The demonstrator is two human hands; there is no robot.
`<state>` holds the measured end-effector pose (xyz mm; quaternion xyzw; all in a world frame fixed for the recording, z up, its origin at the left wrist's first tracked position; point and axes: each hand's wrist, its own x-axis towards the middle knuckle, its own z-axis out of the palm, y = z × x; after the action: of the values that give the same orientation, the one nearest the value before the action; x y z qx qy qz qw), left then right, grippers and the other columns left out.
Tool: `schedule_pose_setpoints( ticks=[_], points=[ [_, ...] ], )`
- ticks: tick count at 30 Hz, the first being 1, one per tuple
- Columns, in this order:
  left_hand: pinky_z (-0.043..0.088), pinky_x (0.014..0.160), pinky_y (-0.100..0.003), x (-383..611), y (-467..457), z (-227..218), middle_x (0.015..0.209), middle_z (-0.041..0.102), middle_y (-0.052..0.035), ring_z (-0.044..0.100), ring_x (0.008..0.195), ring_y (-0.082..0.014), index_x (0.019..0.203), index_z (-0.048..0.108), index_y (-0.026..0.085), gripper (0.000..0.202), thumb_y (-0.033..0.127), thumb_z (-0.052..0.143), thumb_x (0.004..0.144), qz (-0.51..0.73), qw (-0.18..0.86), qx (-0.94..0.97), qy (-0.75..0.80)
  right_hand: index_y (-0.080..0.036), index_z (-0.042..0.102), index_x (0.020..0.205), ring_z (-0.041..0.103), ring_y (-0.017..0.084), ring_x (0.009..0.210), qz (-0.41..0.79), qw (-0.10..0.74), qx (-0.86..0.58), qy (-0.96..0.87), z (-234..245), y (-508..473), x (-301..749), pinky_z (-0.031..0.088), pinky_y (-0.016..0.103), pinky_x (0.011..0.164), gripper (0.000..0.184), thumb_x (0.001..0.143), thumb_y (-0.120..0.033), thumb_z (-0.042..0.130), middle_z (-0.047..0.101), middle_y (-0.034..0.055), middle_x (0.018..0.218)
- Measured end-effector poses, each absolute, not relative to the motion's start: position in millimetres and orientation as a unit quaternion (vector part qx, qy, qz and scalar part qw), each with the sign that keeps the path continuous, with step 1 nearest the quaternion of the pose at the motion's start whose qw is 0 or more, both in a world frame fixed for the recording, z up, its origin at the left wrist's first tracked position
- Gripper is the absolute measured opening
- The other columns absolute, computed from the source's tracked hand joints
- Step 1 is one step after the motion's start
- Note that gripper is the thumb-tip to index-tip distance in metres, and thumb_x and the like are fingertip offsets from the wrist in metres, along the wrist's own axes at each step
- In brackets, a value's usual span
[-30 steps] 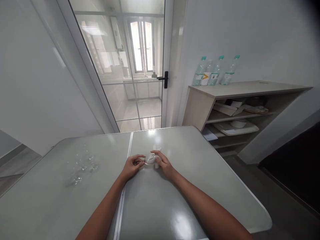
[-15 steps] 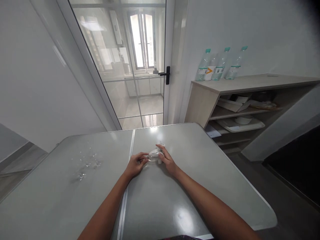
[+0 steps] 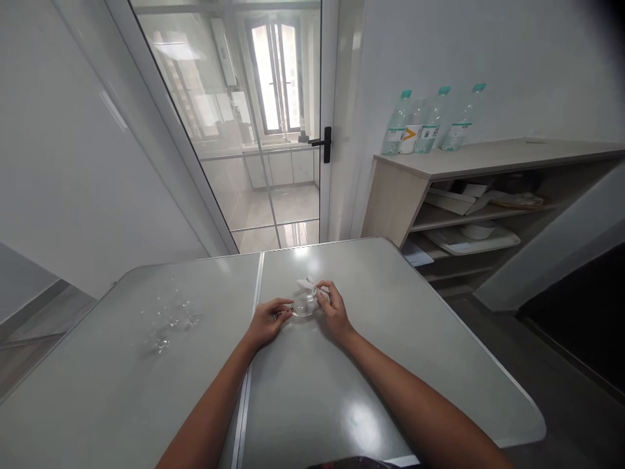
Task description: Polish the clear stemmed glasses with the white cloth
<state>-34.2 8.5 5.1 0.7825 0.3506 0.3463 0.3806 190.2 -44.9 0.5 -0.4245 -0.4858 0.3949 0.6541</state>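
Note:
A clear, rounded glass-like piece (image 3: 303,305) is between my hands, just above or on the grey table (image 3: 312,384); I cannot tell whether it touches. My left hand (image 3: 267,320) pinches its left end between thumb and fingertips. On the other side, my right hand (image 3: 336,314) is closed round a crumpled white cloth or tissue (image 3: 306,284) and presses it to the right side of the clear piece. Part of the white material sticks out beyond the right fingers.
Several small clear, shiny pieces (image 3: 168,326) lie on the table's left part. A metal seam (image 3: 243,407) runs across the tabletop. Plastic bottles (image 3: 427,127) stand on a wooden shelf unit (image 3: 398,195) at the right. A glass door (image 3: 273,163) is beyond the table.
My right hand has shifted slightly right, and the white material has moved from over the clear piece to its upper right side. My left hand keeps its pinch.

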Motion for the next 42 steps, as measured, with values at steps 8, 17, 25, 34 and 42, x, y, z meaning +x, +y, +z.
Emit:
schedule_pose_setpoints(
  ticks=[8, 17, 25, 34, 42],
  points=[
    [0.057, 0.072, -0.031, -36, 9, 5, 0.091, 0.081, -0.0077, 0.076, 0.08, -0.0231, 0.114, 0.071, 0.02, 0.03, 0.037, 0.069, 0.09, 0.355, 0.36, 0.785, 0.358, -0.027, 0.055, 0.132, 0.059, 0.022, 0.093, 0.441, 0.597, -0.43, -0.514, 5, -48, 192, 0.048, 0.032, 0.085, 0.045, 0.094, -0.051, 0.057, 0.065, 0.0042, 0.106],
    [0.055, 0.07, -0.029, -32, 4, 8, 0.091, 0.081, -0.0075, 0.076, 0.082, -0.0228, 0.114, 0.071, 0.019, 0.032, 0.04, 0.07, 0.089, 0.364, 0.381, 0.769, 0.361, -0.025, 0.062, 0.127, 0.057, 0.023, 0.09, 0.46, 0.581, -0.416, -0.527, 11, -48, 200, 0.048, 0.034, 0.083, 0.041, 0.091, -0.046, 0.059, 0.065, 0.005, 0.105],
    [0.057, 0.071, -0.031, -34, 9, 2, 0.087, 0.081, -0.0086, 0.076, 0.078, -0.0232, 0.111, 0.073, 0.018, 0.033, 0.04, 0.072, 0.087, 0.383, 0.386, 0.751, 0.375, -0.024, 0.063, 0.114, 0.053, 0.018, 0.078, 0.383, 0.61, -0.461, -0.518, -2, -39, 196, 0.045, 0.03, 0.075, 0.028, 0.093, -0.041, 0.057, 0.062, 0.0013, 0.089],
    [0.058, 0.073, -0.032, -29, 3, -1, 0.096, 0.08, -0.0089, 0.077, 0.086, -0.0241, 0.11, 0.075, 0.02, 0.027, 0.037, 0.069, 0.09, 0.383, 0.338, 0.783, 0.355, -0.026, 0.054, 0.125, 0.057, 0.019, 0.08, 0.476, 0.616, -0.424, -0.462, 3, -42, 194, 0.048, 0.029, 0.071, 0.039, 0.091, -0.044, 0.058, 0.061, 0.003, 0.095],
    [0.061, 0.077, -0.035, -36, 12, -1, 0.088, 0.08, -0.0124, 0.077, 0.084, -0.0264, 0.106, 0.077, 0.013, 0.039, 0.043, 0.078, 0.082, 0.385, 0.482, 0.702, 0.355, -0.026, 0.059, 0.115, 0.056, 0.022, 0.088, 0.405, 0.591, -0.435, -0.546, 8, -50, 197, 0.046, 0.033, 0.084, 0.026, 0.095, -0.039, 0.052, 0.062, 0.0041, 0.102]
  ],
)
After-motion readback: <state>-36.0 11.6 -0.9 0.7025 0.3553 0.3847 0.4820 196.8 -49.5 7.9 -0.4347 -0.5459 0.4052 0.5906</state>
